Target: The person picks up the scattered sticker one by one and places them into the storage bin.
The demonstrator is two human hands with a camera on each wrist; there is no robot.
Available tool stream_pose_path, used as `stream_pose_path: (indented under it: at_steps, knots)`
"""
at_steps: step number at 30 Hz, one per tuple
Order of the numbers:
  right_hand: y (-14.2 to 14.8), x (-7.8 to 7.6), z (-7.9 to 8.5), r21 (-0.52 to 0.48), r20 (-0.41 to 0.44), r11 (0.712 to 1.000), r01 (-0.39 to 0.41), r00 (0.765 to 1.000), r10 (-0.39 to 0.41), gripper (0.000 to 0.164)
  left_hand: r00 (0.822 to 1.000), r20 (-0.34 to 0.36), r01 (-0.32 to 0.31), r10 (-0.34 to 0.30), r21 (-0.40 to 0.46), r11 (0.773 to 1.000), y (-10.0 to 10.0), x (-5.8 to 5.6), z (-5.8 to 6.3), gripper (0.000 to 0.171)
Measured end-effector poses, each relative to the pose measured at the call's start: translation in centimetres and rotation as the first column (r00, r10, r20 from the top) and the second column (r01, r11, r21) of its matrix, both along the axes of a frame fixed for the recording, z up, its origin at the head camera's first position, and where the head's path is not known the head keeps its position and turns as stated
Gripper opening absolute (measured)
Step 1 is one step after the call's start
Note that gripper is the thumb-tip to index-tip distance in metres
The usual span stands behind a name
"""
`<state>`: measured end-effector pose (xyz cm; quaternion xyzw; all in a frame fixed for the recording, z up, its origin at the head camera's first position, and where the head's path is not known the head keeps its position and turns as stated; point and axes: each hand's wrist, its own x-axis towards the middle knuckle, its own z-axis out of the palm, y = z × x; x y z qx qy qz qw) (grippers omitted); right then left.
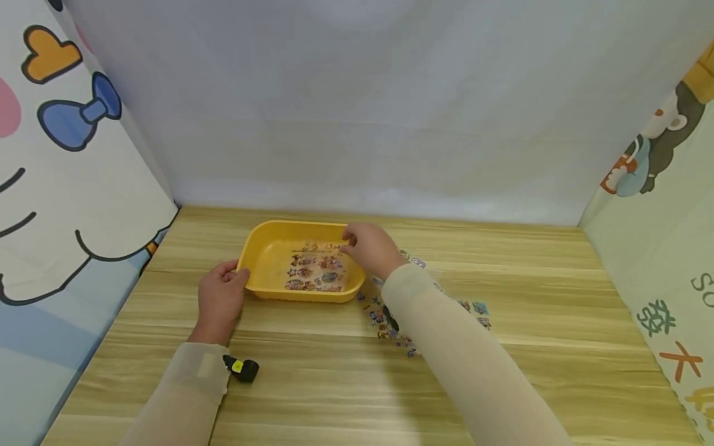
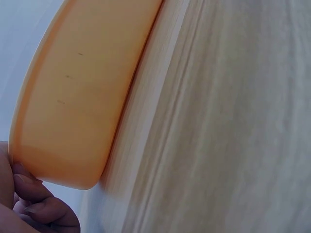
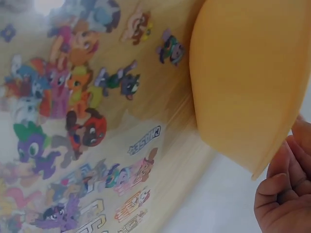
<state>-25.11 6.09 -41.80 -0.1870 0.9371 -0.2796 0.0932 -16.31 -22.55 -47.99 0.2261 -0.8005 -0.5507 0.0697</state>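
Observation:
A yellow plastic tray (image 1: pixel 305 296) stands on the table with a clear sticker sheet (image 1: pixel 317 272) of small cartoon figures inside it. My left hand (image 1: pixel 222 297) grips the tray's left end by its rim; in the left wrist view its curled fingers (image 2: pixel 46 206) show at the tray's corner. Reaching over the right end of the tray, my right hand (image 1: pixel 372 249) has thumb and fingertips together at the sheet's far right corner and seems to pinch it; the exact contact is hidden. Under the right forearm lie more clear sticker sheets (image 3: pixel 87 131), outside the tray.
A small black object with a yellow-green patch (image 1: pixel 243 369) lies beside the left cuff. The wooden table (image 1: pixel 323 384) meets a plain pale curtain (image 1: pixel 362 142) behind, with printed cloths (image 1: pixel 89 186) on both sides.

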Motion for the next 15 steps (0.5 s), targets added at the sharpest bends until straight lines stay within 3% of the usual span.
stream_pose_path:
  at_steps: [15]
  knots:
    - [2.3,0.9,-0.3,-0.126,-0.016,0.99,0.067,0.997,-0.069,0.03,1.0,0.016,0.015,-0.014,-0.02,1.0,-0.2,0.0,0.0,0.045]
